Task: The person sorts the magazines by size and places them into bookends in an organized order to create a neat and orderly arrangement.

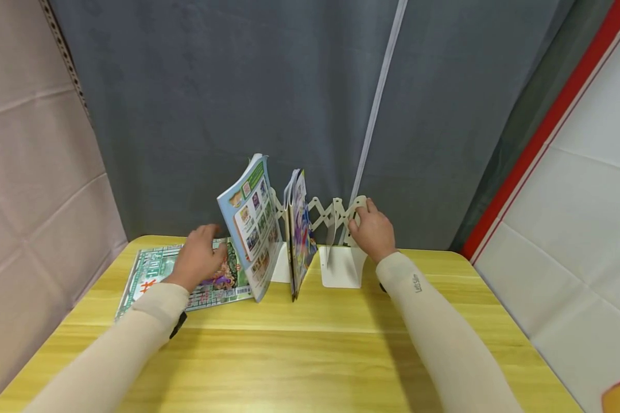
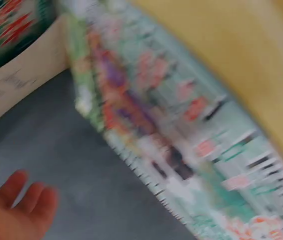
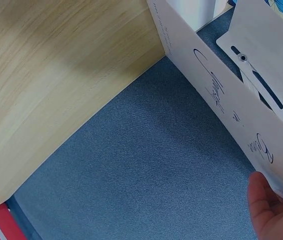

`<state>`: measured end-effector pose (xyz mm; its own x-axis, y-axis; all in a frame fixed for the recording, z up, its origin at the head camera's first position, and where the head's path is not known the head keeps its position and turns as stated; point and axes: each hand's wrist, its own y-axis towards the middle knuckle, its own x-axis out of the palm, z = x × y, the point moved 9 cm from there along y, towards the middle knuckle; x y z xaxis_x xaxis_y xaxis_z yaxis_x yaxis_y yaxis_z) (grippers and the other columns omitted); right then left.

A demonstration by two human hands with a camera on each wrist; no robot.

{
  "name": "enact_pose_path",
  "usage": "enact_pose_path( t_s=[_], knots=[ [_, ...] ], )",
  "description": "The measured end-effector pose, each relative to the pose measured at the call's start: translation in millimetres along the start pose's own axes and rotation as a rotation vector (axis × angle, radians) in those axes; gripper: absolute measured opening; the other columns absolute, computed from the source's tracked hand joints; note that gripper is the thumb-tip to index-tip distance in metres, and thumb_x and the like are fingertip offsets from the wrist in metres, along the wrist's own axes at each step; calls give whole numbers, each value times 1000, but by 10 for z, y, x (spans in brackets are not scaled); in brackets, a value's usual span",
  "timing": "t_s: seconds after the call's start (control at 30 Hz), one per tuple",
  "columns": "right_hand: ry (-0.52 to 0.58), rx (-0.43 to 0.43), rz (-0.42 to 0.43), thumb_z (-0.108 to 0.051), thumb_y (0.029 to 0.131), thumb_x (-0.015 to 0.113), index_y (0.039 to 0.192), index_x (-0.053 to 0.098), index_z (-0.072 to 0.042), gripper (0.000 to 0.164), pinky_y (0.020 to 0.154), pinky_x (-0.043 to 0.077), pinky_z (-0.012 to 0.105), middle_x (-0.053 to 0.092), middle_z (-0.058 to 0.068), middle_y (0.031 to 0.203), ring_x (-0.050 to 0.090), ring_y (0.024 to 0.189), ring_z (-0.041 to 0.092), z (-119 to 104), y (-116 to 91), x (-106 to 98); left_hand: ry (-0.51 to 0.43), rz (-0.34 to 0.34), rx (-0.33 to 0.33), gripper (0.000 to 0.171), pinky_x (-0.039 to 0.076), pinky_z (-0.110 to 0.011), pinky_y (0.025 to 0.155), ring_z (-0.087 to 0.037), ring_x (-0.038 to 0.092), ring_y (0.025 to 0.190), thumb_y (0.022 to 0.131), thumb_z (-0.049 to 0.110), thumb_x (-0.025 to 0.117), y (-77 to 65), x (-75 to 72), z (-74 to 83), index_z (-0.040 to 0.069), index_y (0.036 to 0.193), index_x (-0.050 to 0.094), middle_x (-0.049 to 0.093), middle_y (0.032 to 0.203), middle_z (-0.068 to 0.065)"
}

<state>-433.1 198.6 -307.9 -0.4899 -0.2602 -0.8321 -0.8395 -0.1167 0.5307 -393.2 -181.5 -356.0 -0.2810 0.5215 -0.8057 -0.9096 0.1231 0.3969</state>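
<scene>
An expandable white bookend (image 1: 341,269) with a zigzag lattice stands at the table's back edge. My right hand (image 1: 373,232) grips the top of its right end plate; in the right wrist view, fingers curl at the edge of that plate (image 3: 231,112), which bears script writing. Two upright magazines stand toward the bookend's left: a leaning blue-edged magazine (image 1: 253,226) and a thinner colourful magazine (image 1: 299,229). My left hand (image 1: 198,258) is just left of the leaning one, over a green-and-white magazine (image 1: 155,269) lying flat. Its fingers (image 2: 19,195) are loosely extended and hold nothing.
The yellow wood-grain table (image 1: 289,367) has rounded back corners. A grey curtain (image 1: 227,86) hangs right behind it. White panels (image 1: 573,241) stand to the right, with a red strip (image 1: 553,126) along the edge. Pale fabric (image 1: 36,172) covers the left side.
</scene>
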Motion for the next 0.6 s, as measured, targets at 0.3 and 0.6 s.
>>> enact_pose_path(
  t_s=[0.3,0.6],
  knots=[
    [3,12,-12,-25,97,55,126,64,0,38,88,52,55,43,24,149,64,98,43,-11,-6,-12,140,-431,62,67,34,-67,103,-56,30,136,100,37,49,-248,732,-66,-2,153,31,28,152,-35],
    [-2,8,-12,-25,98,54,126,64,0,39,85,53,56,42,25,149,65,94,44,-7,-2,-7,182,-583,70,69,32,-68,104,-61,23,136,100,43,50,-396,920,-97,7,156,32,22,154,-35]
  ],
)
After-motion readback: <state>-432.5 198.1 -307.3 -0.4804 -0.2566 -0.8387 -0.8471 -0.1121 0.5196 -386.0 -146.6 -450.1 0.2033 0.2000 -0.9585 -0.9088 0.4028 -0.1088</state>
